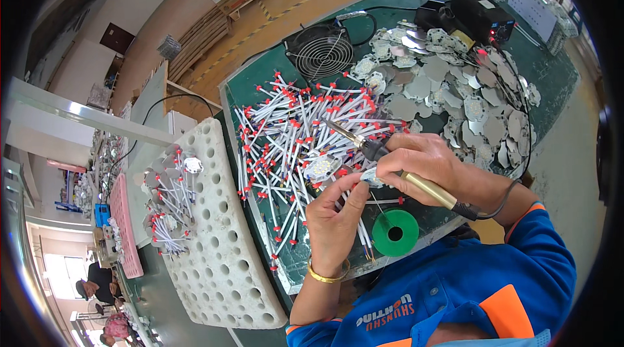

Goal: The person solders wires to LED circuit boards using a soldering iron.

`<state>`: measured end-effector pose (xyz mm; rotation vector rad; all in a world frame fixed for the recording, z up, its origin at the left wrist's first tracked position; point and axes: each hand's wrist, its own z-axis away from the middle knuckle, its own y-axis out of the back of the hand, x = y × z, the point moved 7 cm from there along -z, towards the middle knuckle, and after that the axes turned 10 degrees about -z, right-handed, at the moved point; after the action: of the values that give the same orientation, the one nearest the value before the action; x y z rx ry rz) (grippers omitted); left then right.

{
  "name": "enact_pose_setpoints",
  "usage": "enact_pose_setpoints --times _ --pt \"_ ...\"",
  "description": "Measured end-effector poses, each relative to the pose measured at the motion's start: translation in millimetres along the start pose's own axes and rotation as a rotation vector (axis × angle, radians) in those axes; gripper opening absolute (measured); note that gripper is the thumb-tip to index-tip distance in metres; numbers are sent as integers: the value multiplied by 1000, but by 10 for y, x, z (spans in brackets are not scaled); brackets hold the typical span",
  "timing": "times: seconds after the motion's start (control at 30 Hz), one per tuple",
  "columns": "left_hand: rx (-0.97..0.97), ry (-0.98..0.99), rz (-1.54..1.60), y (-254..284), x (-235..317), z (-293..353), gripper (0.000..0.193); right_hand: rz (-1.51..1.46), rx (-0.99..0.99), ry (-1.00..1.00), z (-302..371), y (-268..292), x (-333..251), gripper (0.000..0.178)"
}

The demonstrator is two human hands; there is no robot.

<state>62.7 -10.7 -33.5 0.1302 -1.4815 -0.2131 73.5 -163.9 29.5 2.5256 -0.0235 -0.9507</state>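
Observation:
My right hand is closed round a soldering iron, whose metal tip points up and left over the wires. Between its fingertips and the pinched fingers of my left hand sits a small white LED board, mostly covered by the fingers. Just left of it, another LED board lies on a big heap of white wires with red ends. A green spool of solder rests below my hands, a thin strand rising from it toward the fingers.
Many silvery LED boards are piled at the right. Behind stand a round-grilled fan and a black soldering station, its cable looping down to the iron. At left, a white holed board carries wired LED boards.

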Motion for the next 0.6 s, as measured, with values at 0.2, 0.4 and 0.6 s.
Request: enact_pose_setpoints --times 0.2,0.4,0.6 --pt "-142 152 345 -37 -131 29 21 -55 98 -120 101 -37 35 25" --pt "-181 245 501 -86 -194 58 22 -128 226 -98 173 -68 32 23" --pt "-181 245 483 -91 -193 89 23 -98 276 -72 247 -102 5 26"
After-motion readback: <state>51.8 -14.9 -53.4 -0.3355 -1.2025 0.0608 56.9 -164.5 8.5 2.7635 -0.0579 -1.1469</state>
